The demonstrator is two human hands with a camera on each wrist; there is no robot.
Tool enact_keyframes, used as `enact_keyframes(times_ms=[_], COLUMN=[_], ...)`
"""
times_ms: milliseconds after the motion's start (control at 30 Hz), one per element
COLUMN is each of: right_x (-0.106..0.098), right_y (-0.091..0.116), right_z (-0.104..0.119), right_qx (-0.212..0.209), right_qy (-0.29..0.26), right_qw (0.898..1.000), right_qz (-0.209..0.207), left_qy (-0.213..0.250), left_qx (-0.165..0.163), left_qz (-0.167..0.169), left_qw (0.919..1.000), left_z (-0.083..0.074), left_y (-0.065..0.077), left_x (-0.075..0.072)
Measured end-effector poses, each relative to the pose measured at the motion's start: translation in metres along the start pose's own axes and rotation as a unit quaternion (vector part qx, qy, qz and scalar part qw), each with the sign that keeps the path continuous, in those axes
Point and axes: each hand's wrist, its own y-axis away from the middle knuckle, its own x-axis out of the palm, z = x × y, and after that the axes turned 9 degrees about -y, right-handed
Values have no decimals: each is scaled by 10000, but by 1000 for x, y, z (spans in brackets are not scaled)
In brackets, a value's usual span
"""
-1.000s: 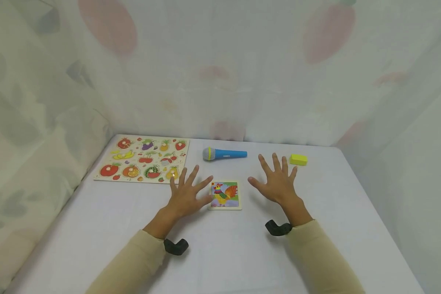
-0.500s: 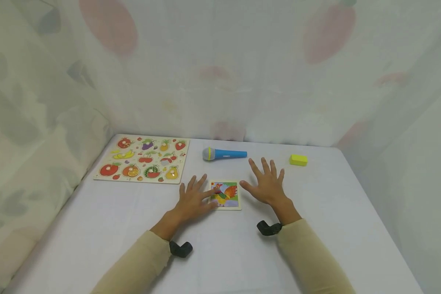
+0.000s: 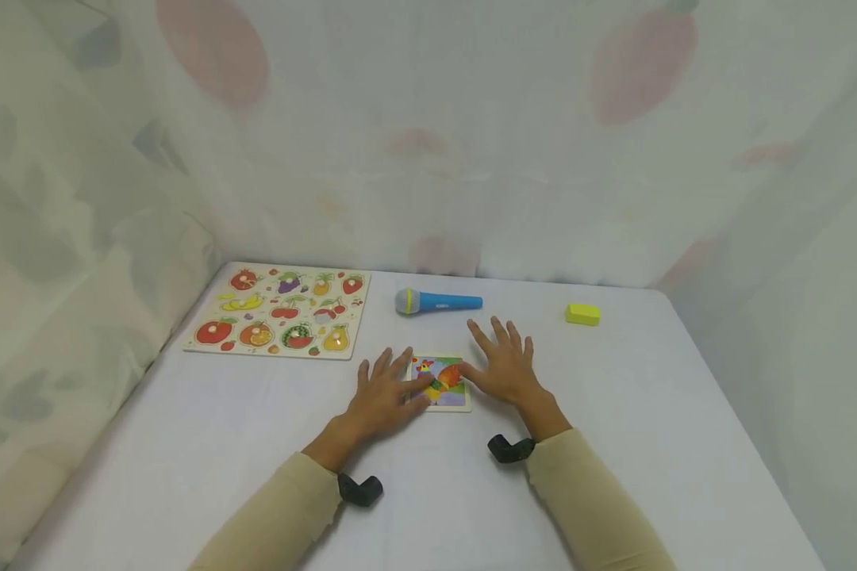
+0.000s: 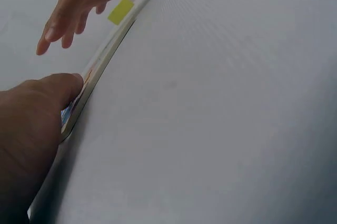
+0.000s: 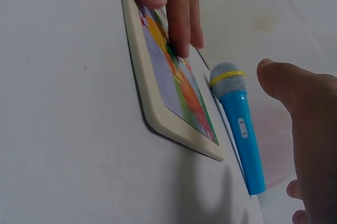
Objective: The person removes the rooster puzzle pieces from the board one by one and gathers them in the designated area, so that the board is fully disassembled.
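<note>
A small square rooster picture board (image 3: 453,396) with a cream frame lies flat on the white table. My left hand (image 3: 382,399) reaches over its left side, fingers spread, with index finger and thumb over the picture. In the right wrist view, left fingers (image 5: 179,16) come down onto the picture surface. My right hand (image 3: 503,371) hovers at the board's upper right, fingers spread and holding nothing. Its thumb overlaps the board's right edge in the head view, while the right wrist view shows that thumb (image 5: 287,79) raised above the board.
Behind the board lies a blue toy microphone (image 3: 446,302) with a grey head. A fruit peg puzzle (image 3: 307,321) sits at the back left, and a yellow block (image 3: 582,315) at the back right. Patterned cloth (image 3: 428,159) walls the table's back and sides.
My left hand has shifted right, its fingers now further over the rooster board. The right hand has moved left and nearer, from beside the board to its right edge. The board stays put.
</note>
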Motion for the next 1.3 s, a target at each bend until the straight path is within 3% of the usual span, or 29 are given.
enact_keyframes(times_ms=[300,500,833,1067,1300], right_x=[20,32,41,45,49], right_y=[-6,-8,-16,-25,-28], right_z=[5,6,14,27,41], right_qx=[-302,-288,-490,-373,-251], right_qy=[-269,-313,-677,-1069,-1080], right_qw=[9989,9983,9959,9932,9935], right_qz=[241,386,335,289,268], left_qy=[-63,-103,-253,-299,-323], left_qx=[-80,-94,-74,-15,-36], left_qz=[26,59,70,-27,-31], left_qw=[9999,9999,9996,9995,9995], left_z=[-3,-3,-1,2,-2], left_y=[2,2,1,2,3], left_x=[3,5,4,3,6])
